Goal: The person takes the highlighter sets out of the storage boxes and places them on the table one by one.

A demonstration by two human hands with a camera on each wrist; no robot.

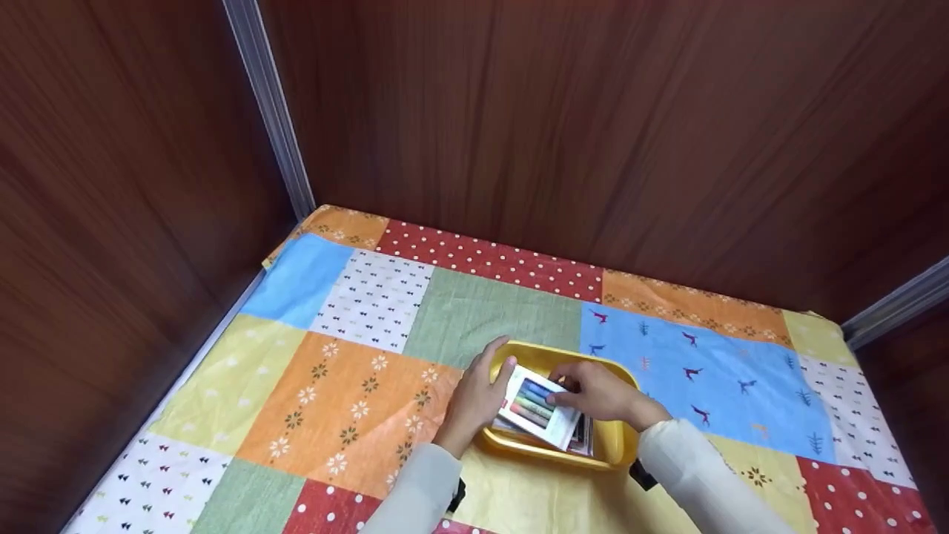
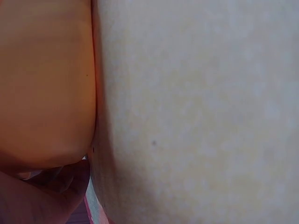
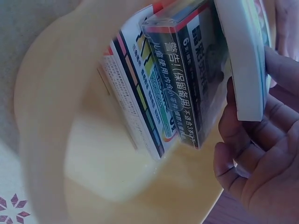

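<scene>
My right hand point(image 1: 602, 393) pinches a white box of crayons point(image 1: 532, 406), thumb on its printed front and fingers behind it. Rows of thick coloured sticks show on that front. The box leans inside a yellow plastic basin point(image 1: 624, 439). At the basin's left side, my left hand point(image 1: 474, 400) holds the wall, thumb inside by the box's corner. The left wrist view shows only the basin wall point(image 2: 46, 84), fingers point(image 2: 70, 186) and blurred cloth. Behind the crayons in the right wrist view stand a clear case with a black label point(image 3: 191, 79) and a white pack with coloured stripes point(image 3: 140, 88).
The basin stands on a patchwork cloth point(image 1: 356, 393) with coloured squares. Dark brown wood panels point(image 1: 474, 133) rise behind and at both sides. A metal strip point(image 1: 274, 111) runs up the left corner.
</scene>
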